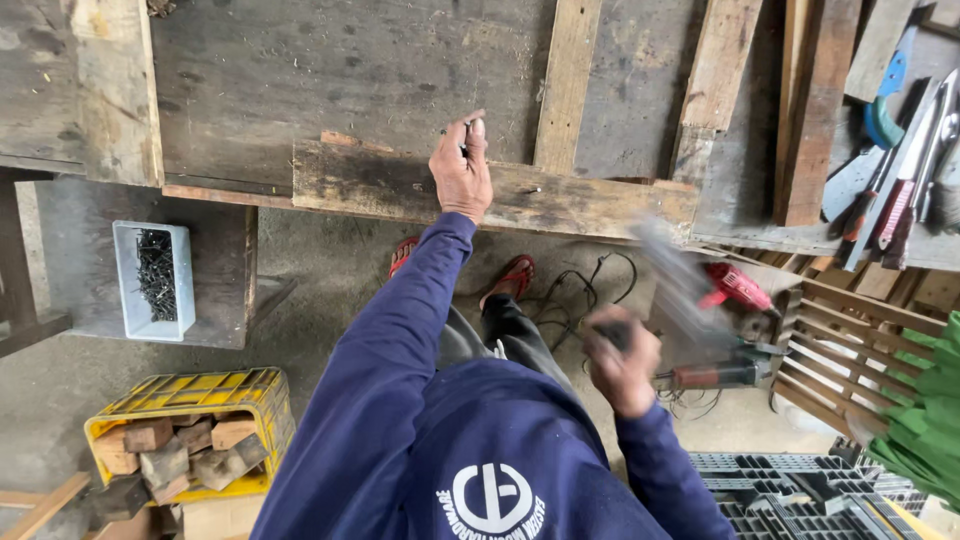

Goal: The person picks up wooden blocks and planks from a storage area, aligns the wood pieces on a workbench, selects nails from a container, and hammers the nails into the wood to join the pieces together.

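Observation:
My left hand (461, 168) reaches out over a weathered wooden plank (560, 200) at the edge of a dark workbench (330, 70). Its fingertips pinch a small dark nail, held upright on the plank. My right hand (622, 362) is drawn back near my body and grips the handle of a hammer (668, 275). The hammer is blurred with motion and points up toward the plank. Both arms wear dark blue sleeves.
A white box of dark nails (155, 278) sits on a low ledge at left. A yellow crate of wood blocks (190, 440) stands on the floor. Hand tools (905, 160) lie at right. Red power tools (735, 290) and cables lie below, beside a black plastic crate (800, 495).

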